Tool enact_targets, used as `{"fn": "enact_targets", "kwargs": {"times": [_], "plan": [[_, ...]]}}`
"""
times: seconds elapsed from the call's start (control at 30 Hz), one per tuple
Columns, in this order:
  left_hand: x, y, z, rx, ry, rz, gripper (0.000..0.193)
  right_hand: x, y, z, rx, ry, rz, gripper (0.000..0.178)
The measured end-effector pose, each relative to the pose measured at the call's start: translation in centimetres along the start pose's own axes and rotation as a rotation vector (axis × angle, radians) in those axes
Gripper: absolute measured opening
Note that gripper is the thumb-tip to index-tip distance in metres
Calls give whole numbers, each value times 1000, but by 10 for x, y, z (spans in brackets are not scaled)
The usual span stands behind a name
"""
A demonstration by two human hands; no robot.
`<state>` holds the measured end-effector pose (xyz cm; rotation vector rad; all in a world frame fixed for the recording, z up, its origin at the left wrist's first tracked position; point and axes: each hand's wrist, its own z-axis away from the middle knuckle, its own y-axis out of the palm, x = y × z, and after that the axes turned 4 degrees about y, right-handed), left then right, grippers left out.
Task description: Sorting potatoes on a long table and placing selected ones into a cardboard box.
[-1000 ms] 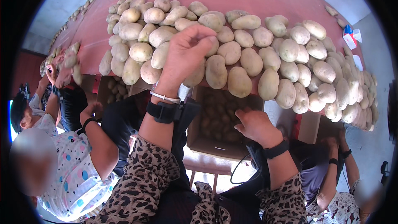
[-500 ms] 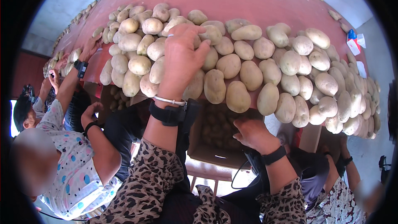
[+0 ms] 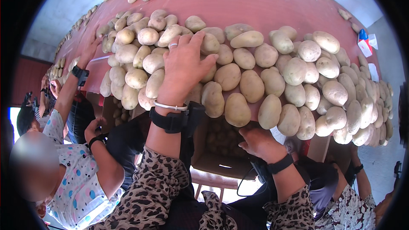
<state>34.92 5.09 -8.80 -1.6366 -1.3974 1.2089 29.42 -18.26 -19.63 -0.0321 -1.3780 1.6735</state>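
Observation:
My left hand (image 3: 184,66) lies over the near potatoes, its fingers stretched and the thumb apart. Between index finger and thumb sits a potato (image 3: 209,44), which the hand touches or nearly touches; the grip does not look closed. Below the table edge my right hand (image 3: 263,144) hangs above a cardboard box (image 3: 223,169) with potatoes inside. Its thumb and index finger stand apart with nothing visible between them, while the other fingers are partly hidden. Just above that hand, a large potato (image 3: 237,110) rests at the table's edge.
A wide heap of potatoes (image 3: 334,93) covers the near right of the red table (image 3: 272,0). Small groups lie along the far edges. A blue, red and white packet (image 3: 364,42) stands at right. Co-workers sit either side; one at left reaches a hand (image 3: 88,53) toward potatoes.
My left hand's curled fingers have straightened and spread over the potatoes. My right hand has barely moved. The view has shifted slightly, moving the table's potatoes down and left.

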Motion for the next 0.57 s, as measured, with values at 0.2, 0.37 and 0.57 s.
{"fn": "enact_targets", "kwargs": {"times": [0.2, 0.37, 0.57], "plan": [[2, -3, -2, 83, -3, 63, 54, 10, -21, 3, 56, 50, 27, 36], [4, 9, -3, 75, 47, -30, 53, -2, 2, 2, -162, -62, 30, 31], [-8, -3, -9, 183, -155, 27, 58, 4, -6, -3, 19, 30, 108, 46]]}}
